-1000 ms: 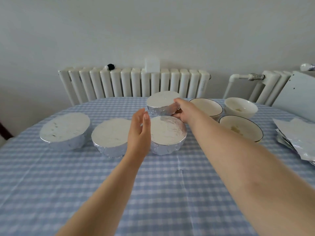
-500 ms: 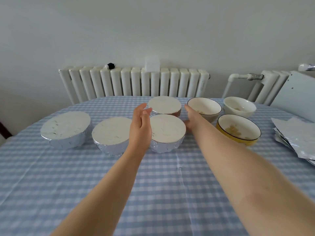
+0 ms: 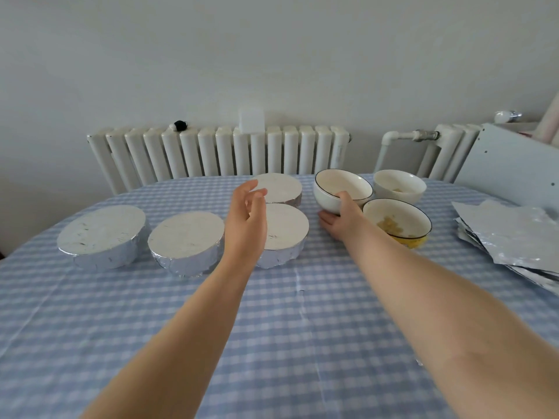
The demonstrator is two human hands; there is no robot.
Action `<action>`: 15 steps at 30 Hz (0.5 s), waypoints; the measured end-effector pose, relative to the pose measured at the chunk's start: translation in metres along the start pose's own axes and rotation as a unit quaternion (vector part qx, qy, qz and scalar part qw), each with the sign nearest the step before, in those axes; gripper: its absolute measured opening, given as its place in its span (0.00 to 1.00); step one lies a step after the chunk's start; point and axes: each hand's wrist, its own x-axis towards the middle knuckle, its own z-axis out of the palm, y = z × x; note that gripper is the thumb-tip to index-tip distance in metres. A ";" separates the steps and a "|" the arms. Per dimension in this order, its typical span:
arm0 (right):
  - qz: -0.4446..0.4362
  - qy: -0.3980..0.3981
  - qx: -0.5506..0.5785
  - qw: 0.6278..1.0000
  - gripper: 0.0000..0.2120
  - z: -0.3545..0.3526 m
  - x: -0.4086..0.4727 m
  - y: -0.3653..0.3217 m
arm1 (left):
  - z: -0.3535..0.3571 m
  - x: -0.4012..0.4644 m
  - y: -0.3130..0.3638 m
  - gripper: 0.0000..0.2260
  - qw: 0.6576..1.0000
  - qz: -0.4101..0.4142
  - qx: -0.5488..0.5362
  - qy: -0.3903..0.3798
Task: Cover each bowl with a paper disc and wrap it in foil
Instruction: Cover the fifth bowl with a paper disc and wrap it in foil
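Checked blue-and-white tablecloth (image 3: 296, 343) fills the near ground, bare cloth from six o'clock up to the row of bowls. Nearest of the containers are three foil-wrapped bowls in a line: one at ten o'clock (image 3: 101, 234), one at eleven (image 3: 186, 243), and one near centre (image 3: 284, 234), partly hidden behind the left hand (image 3: 246, 222), which hovers above it, held on edge with fingers relaxed and loosely spread, grasping nothing. Each shows a flat pale top with crinkled foil down its sides; what they hold cannot be seen. Just behind the centre one, at twelve o'clock, a fourth wrapped bowl (image 3: 279, 187) sits close against it. At one o'clock the right hand (image 3: 341, 219) grips an uncovered white bowl with a dark rim (image 3: 341, 189), thumb over the near rim and fingers under its base, the bowl tilted toward the camera; its contents are hard to make out. Just right of that hand stands a yellow-sided bowl (image 3: 397, 222) holding pale yellow scraps, partly covered by the right forearm. Behind it a plain white bowl (image 3: 399, 186) holds a few similar bits. At three o'clock a stack of foil sheets (image 3: 511, 237) lies on the table edge. Farthest, along the wall at twelve o'clock, stands a white radiator (image 3: 220, 152), with a second radiator (image 3: 447, 149) at two o'clock.
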 end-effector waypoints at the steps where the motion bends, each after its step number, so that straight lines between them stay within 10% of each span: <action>1: 0.001 -0.010 -0.010 1.000 0.16 -0.001 -0.003 -0.002 | 0.003 -0.002 0.003 0.11 1.000 -0.005 -0.002 -0.005; 15: -0.005 -0.139 -0.151 0.979 0.20 -0.056 -0.113 -0.024 | 0.058 -0.045 0.034 0.25 0.981 -0.107 -0.104 -0.121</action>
